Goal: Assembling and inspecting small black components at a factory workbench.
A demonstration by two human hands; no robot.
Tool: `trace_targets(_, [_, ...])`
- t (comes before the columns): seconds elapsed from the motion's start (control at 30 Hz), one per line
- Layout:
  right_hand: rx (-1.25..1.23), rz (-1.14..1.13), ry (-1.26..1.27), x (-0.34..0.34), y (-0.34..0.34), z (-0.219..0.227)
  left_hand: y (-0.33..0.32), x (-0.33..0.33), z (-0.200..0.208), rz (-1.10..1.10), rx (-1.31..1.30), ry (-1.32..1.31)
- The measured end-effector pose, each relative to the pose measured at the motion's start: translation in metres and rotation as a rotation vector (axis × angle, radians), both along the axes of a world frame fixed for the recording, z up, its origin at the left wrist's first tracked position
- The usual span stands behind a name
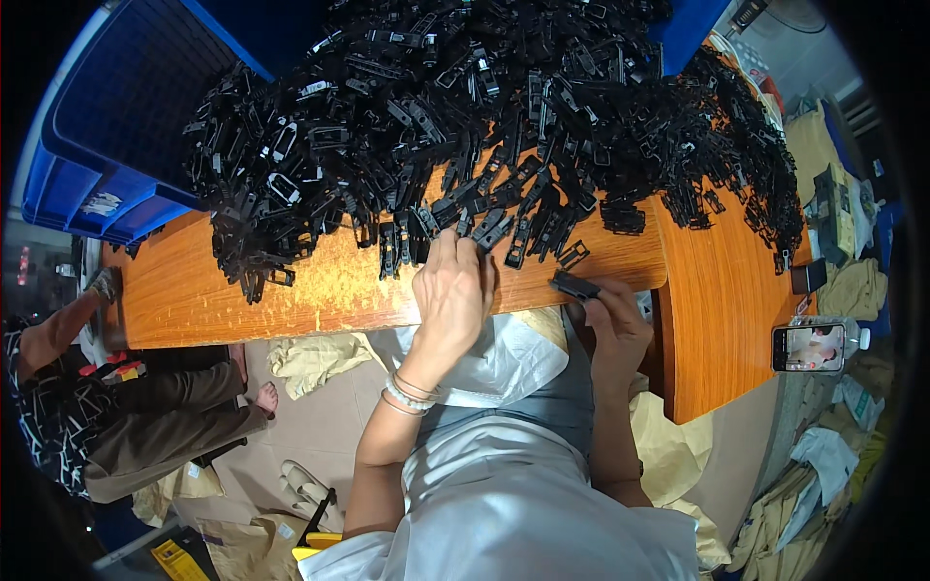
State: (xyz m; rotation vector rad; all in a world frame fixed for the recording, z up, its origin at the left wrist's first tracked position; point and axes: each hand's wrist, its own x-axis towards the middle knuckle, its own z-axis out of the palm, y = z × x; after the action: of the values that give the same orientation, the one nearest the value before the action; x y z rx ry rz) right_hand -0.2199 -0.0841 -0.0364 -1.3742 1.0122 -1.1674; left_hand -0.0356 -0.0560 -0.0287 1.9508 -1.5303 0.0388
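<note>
A white label (pixel 102 203), too blurred to read, marks the blue plastic crate (pixel 63 189) at left, while the right hand (pixel 621 327) pinches a black plastic clip (pixel 574 285) near the wooden table's (pixel 291 312) front edge, and the left hand (pixel 451 295), fingers bunched, reaches the clip heap (pixel 407 116) beyond, its grip unclear.

No text is readable; the pale label (pixel 102 202) on the blue crate (pixel 60 190) is blurred.
</note>
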Motion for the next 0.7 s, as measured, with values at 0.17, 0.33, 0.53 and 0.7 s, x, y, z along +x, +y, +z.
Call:
trace_targets(0.17, [0.065, 0.005, -0.032, 0.006, 0.002, -0.002, 0.004, -0.01, 0.0, -0.094, -0.052, 0.112])
trace_targets(0.33, [-0.008, -0.009, -0.002, 0.008, -0.001, -0.005, -0.003, -0.018, -0.007, -0.122, -0.013, 0.028])
trace_targets(0.53, [0.057, 0.056, -0.032, 0.015, -0.006, -0.003, 0.016, -0.009, -0.004, -0.03, -0.127, 0.348])
trace_targets(0.7, [-0.033, 0.087, 0.12, 0.024, -0.008, -0.005, 0.019, 0.001, 0.008, -0.094, 0.081, 1.481])
